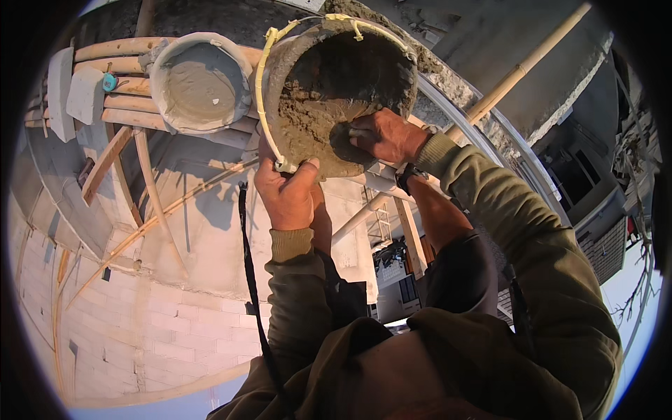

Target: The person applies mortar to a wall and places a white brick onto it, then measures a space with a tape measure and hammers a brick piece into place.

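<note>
A mortar-caked bucket (274, 80) with a yellow-wrapped handle (261, 91) tilts in front of me, its mouth toward me. Wet grey-brown mortar (308, 129) covers its lower inside, and the far part lies in dark shade. My left hand (285, 192) grips the near left rim by the handle's end, thumb over the edge. Inside the near right part of the mouth is my right hand (390, 136), its fingers curled against the mortar. A dark rounded patch (346, 143) shows beside those fingers; whether it is a tool or a shadow I cannot tell.
Left of the bucket, a second bucket (158, 91) of smooth grey mortar rests on wooden poles (126, 103). Pale blocks (85, 96) and a teal tape measure (110, 82) lie beside it. A bamboo pole (525, 66) slants at right. Far below stands a block wall (182, 336).
</note>
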{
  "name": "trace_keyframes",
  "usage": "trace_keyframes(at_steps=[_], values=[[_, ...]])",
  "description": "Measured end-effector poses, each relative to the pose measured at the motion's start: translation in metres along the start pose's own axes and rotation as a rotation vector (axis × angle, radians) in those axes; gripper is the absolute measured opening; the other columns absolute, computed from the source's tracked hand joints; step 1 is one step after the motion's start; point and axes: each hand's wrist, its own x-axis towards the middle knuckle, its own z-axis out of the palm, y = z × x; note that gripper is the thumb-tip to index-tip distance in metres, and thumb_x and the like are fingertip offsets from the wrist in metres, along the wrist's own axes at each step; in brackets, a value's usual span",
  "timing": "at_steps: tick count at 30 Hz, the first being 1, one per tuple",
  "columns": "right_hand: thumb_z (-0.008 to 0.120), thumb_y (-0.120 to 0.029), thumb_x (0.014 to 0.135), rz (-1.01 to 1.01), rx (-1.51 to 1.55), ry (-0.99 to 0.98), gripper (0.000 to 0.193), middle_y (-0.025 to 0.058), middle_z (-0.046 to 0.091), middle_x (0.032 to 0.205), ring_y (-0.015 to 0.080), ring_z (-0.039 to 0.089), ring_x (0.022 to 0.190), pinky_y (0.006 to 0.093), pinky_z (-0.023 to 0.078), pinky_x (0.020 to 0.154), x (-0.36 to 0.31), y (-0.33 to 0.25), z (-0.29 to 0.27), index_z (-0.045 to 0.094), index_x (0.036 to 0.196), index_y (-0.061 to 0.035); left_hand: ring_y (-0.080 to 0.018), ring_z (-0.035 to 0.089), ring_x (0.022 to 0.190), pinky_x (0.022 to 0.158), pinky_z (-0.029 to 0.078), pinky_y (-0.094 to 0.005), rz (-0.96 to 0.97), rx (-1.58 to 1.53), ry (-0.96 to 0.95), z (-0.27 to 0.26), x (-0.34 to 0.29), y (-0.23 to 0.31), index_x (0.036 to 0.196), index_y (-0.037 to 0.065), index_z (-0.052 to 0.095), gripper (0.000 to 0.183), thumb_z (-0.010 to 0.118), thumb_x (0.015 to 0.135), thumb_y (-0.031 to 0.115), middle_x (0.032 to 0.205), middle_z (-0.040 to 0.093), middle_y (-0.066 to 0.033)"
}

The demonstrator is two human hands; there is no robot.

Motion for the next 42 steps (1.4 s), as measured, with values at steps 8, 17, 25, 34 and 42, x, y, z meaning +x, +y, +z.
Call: trace_keyframes(at_steps=[8, 17, 25, 34, 42], values=[[0.067, -0.031, 0.094, 0.343, 0.483, -0.013, 0.04, 0.0255, 0.073, 0.099, 0.0381, 0.071, 0.093, 0.0421, 0.055, 0.086, -0.043, -0.012, -0.016, 0.069, 0.115, 0.0037, -0.0205, 0.064, 0.104, 0.096, 0.049, -0.0389, -0.197, -0.162, 0.189, 0.021, -0.004, -0.038, 0.121, 0.0, 0.062, 0.038, 0.068, 0.083, -0.004, 0.116, 0.066, -0.0071], [0.064, -0.031, 0.095, 0.222, -0.112, 0.247, 0.04, 0.0243, 0.066, 0.078, 0.0398, 0.068, 0.073, 0.0457, 0.053, 0.07, -0.176, 0.039, -0.11, 0.065, 0.108, 0.0067, -0.0263, 0.058, 0.121, 0.106, 0.049, -0.0561, -0.353, -0.128, 0.26, -0.028, -0.001, -0.119, 0.13, -0.001, 0.058, 0.045, 0.07, 0.088, 0.009, 0.126, 0.059, -0.0087], [0.063, -0.021, 0.09, 0.402, -0.321, 0.487, 0.034, 0.0265, 0.068, 0.092, 0.0454, 0.067, 0.084, 0.0473, 0.054, 0.076, -0.213, 0.189, -0.122, 0.062, 0.116, 0.0012, -0.023, 0.054, 0.126, 0.104, 0.05, -0.0557, -0.229, 0.063, 0.317, -0.027, -0.01, -0.12, 0.127, 0.01, 0.063, 0.038, 0.071, 0.089, 0.013, 0.131, 0.057, -0.0066], [0.068, -0.019, 0.087, 0.505, -0.34, 0.49, 0.035, 0.0248, 0.07, 0.1, 0.0448, 0.067, 0.097, 0.0473, 0.054, 0.083, -0.152, 0.311, -0.112, 0.06, 0.115, -0.0007, -0.0241, 0.058, 0.126, 0.109, 0.048, -0.0497, -0.286, -0.022, 0.328, -0.015, -0.003, -0.124, 0.126, 0.004, 0.062, 0.034, 0.068, 0.094, 0.016, 0.132, 0.061, -0.0079], [0.065, -0.009, 0.09, 0.071, -0.372, 0.399, 0.034, 0.0236, 0.066, 0.094, 0.0447, 0.066, 0.088, 0.0512, 0.052, 0.077, -0.163, 0.072, -0.157, 0.055, 0.12, 0.0005, -0.0177, 0.064, 0.094, 0.078, 0.052, -0.0404, -0.314, -0.081, 0.456, 0.004, -0.005, -0.086, 0.106, 0.007, 0.066, 0.027, 0.076, 0.081, 0.005, 0.104, 0.069, -0.0042]])
